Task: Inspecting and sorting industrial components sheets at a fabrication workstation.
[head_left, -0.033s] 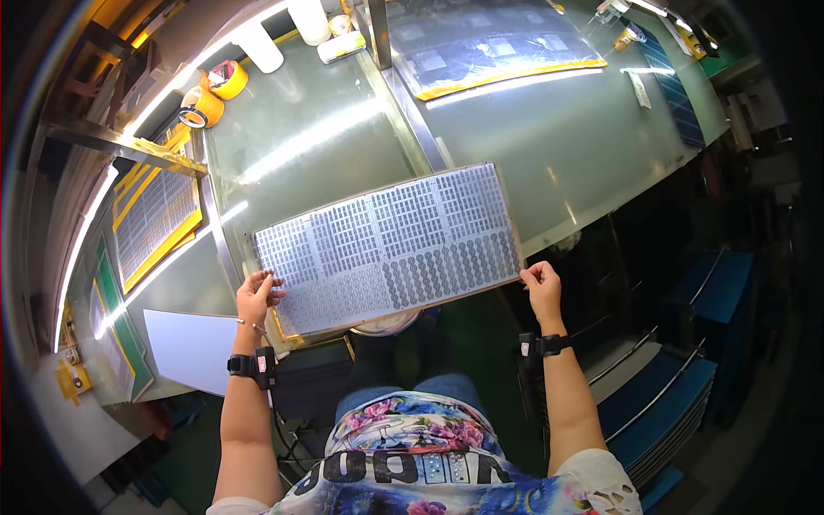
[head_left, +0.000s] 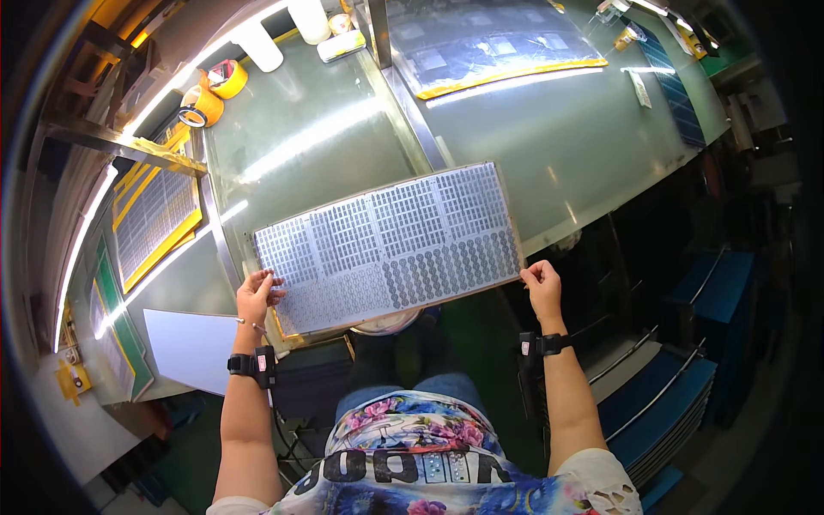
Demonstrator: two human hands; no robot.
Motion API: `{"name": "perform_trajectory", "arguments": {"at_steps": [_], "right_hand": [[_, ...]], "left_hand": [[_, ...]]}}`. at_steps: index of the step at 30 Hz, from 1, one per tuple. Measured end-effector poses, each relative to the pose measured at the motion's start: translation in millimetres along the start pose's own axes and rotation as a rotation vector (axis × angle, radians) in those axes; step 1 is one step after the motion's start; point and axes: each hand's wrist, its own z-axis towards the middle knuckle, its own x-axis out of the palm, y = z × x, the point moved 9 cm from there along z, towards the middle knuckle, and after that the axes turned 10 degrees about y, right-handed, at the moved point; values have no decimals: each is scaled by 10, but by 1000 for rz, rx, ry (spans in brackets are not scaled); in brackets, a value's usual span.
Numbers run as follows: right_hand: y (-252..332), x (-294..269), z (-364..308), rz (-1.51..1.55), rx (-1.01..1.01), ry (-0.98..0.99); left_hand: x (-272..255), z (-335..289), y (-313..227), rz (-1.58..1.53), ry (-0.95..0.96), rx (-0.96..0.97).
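A wide, thin circuit board panel [head_left: 386, 249] is held out over the near edge of the glass-topped table [head_left: 318, 142], tilted with its right end farther away. Rows of small dark marks cover its pale face, and its edges look copper-coloured. My left hand [head_left: 256, 296] pinches its left edge near the lower corner. At the lower right corner, my right hand [head_left: 542, 287] grips the edge between thumb and fingers. A plain white sheet [head_left: 189, 348] lies beside my left wrist, partly behind it.
Rolls of yellow tape [head_left: 202, 107] and white cylinders [head_left: 257, 50] stand at the back left. A dark film sheet with yellow taped edges [head_left: 489, 43] lies far off on the table. Patterned films [head_left: 159, 210] are at the left. Blue stacked panels [head_left: 661, 421] stand low on the right.
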Motion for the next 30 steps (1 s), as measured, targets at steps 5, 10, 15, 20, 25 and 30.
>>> {"name": "perform_trajectory", "arguments": {"at_steps": [5,10,15,20,25,30], "right_hand": [[49,9,42,-64,-39,16],[401,95,31,-287,-215,-21],[395,89,-21,-319,-239,-16],[134,60,3,-257,-220,27],[149,96,9,-257,-184,68],[57,71,40,-287,-197,76]], "left_hand": [[4,30,49,37,18,-32],[-15,-45,-17,-28,60,-246],[-215,284,-252,292,-299,96],[-133,251,-385,573,-546,221],[-40,154,-613,735,-586,451],[-11,294,-486,872,-507,246]]}}
